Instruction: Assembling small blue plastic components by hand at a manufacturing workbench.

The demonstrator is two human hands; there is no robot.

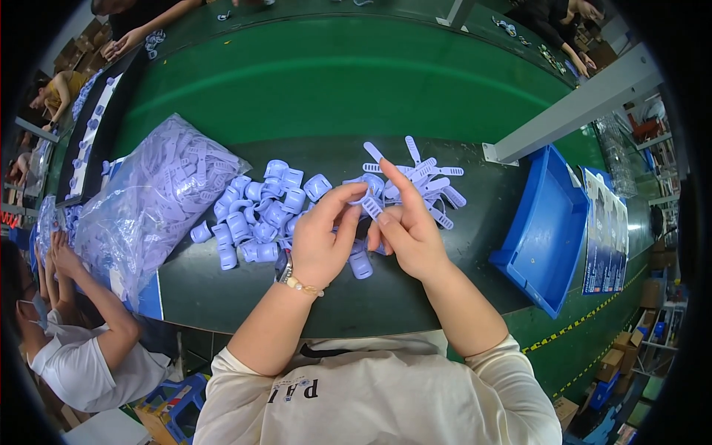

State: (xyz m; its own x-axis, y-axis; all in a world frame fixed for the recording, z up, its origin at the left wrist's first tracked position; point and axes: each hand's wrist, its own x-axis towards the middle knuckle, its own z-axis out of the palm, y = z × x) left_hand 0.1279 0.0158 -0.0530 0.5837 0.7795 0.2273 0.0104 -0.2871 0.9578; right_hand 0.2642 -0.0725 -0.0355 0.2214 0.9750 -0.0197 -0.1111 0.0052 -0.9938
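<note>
Over the middle of the dark work surface, my two hands meet at a small lavender slotted strap point(371, 207). My left hand point(319, 241) pinches its upper end between fingers and thumb; whether a curved piece is joined there is hidden by the fingers. My right hand point(412, 236) has its thumb and curled fingers on the strap's lower end, its index finger stretched upward. Left of my hands lies a heap of curved lavender cuff-like pieces point(276, 215). Beyond my right hand is a loose pile of slotted straps point(424, 176). One curved piece point(360, 265) lies between my wrists.
A clear plastic bag point(122, 222) full of lavender straps rests at the left. On the right stand a blue tray point(545, 230), a printed sheet point(604, 230) and a grey metal post point(578, 104). A green belt point(334, 89) runs beyond. Co-workers sit left and across.
</note>
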